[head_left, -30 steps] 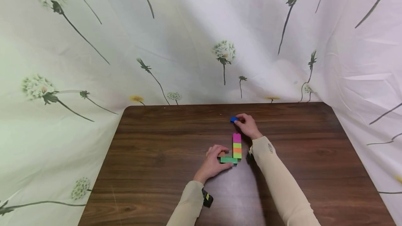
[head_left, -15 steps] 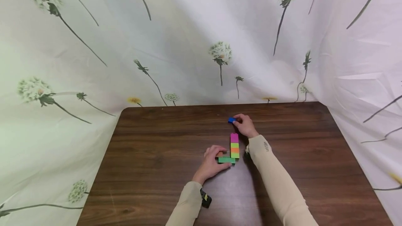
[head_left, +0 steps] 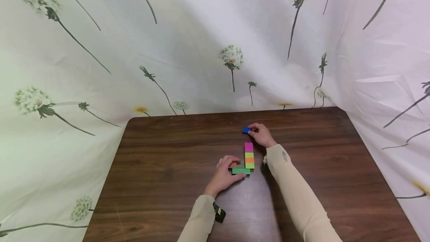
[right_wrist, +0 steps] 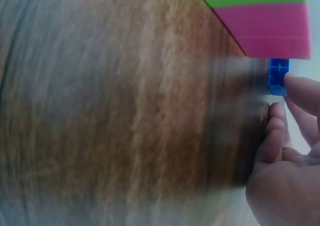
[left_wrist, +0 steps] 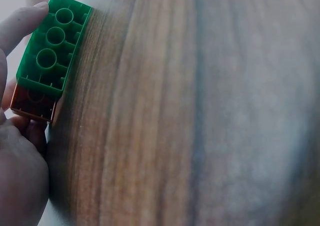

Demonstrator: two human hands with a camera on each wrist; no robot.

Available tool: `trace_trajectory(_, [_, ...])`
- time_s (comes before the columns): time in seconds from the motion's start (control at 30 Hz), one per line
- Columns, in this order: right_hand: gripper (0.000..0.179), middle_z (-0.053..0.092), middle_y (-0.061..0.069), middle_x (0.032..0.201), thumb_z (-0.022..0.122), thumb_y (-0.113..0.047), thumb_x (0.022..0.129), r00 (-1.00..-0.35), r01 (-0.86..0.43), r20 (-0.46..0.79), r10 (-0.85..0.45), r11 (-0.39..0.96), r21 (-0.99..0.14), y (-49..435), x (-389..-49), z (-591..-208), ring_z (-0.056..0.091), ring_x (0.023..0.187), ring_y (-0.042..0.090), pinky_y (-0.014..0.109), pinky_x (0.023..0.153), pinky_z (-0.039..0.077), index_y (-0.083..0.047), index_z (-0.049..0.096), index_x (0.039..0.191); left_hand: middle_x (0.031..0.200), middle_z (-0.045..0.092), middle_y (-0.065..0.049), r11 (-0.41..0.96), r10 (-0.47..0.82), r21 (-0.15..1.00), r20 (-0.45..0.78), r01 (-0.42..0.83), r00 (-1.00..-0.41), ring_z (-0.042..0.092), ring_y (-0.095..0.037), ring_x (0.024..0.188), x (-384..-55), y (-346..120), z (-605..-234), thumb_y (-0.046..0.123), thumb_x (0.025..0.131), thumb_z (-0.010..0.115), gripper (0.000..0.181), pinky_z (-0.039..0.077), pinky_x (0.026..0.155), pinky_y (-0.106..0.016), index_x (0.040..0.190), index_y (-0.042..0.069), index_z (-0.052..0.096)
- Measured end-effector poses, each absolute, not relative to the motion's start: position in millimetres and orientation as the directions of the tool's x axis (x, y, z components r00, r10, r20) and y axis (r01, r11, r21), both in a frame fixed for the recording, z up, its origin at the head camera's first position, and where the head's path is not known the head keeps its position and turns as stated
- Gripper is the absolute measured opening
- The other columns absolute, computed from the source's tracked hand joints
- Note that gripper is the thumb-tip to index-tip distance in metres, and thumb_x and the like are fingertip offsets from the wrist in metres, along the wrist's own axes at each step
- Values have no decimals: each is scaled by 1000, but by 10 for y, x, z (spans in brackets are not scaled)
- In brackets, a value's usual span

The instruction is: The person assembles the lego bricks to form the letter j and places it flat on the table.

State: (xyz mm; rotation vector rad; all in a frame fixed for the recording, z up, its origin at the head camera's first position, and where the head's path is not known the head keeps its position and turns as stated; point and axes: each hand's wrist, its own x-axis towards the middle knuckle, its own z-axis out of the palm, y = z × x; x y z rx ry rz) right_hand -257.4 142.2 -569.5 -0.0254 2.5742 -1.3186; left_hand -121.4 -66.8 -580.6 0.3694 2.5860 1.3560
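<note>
In the head view my left hand (head_left: 221,174) holds a green toy building brick (head_left: 240,171), thumb on its near side. An orange-brown brick (left_wrist: 34,103) sits against one end of the green brick, partly hidden by my fingers. A column of bricks, pink (head_left: 248,147), lime (head_left: 249,155), orange (head_left: 249,160) and lime again, runs away from the green brick's right end; whether they are joined I cannot tell. Beyond the pink end, my right hand (head_left: 262,135) pinches a small blue brick (head_left: 246,130) between thumb and fingers. Its hollow underside shows in the right wrist view.
The dark wood table (head_left: 168,197) spreads around both hands, its far edge close behind the blue brick. A white curtain (head_left: 195,40) with a dandelion print hangs at the back and sides. A black wrist device (head_left: 219,213) is strapped at the left sleeve.
The head view has shifted slightly. My right hand has brought the blue brick a little nearer to the pink end. My left hand keeps its hold on the green brick.
</note>
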Motion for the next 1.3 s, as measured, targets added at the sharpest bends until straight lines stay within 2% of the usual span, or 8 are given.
trace_trajectory(0.27, [28,59,15,113,59,-17,96,-967,98,-217,-135,587,-803,1444,-2543,-5664,52,100,27,38,86,43,-6,63,121,123,55,3,532,303,839,-66,111,-951,42,-17,112,-1209,-677,-5782,42,79,78,53,37,96,-42,123,19,60])
trace_trajectory(0.6, [27,62,15,109,61,-16,94,-971,72,-192,-144,591,-803,1464,-2540,-5694,54,94,24,33,80,45,-5,66,118,123,56,3,539,298,834,-58,118,-953,44,-17,112,-1214,-686,-5788,43,79,77,53,39,95,-42,123,19,60])
trace_trajectory(1.3, [27,66,14,105,64,-20,92,-974,45,-162,-158,564,-824,1517,-2513,-5752,57,89,22,29,76,46,-5,65,114,121,57,3,513,307,848,-35,134,-951,44,-17,112,-1225,-689,-5804,42,80,76,51,39,96,-43,122,19,61])
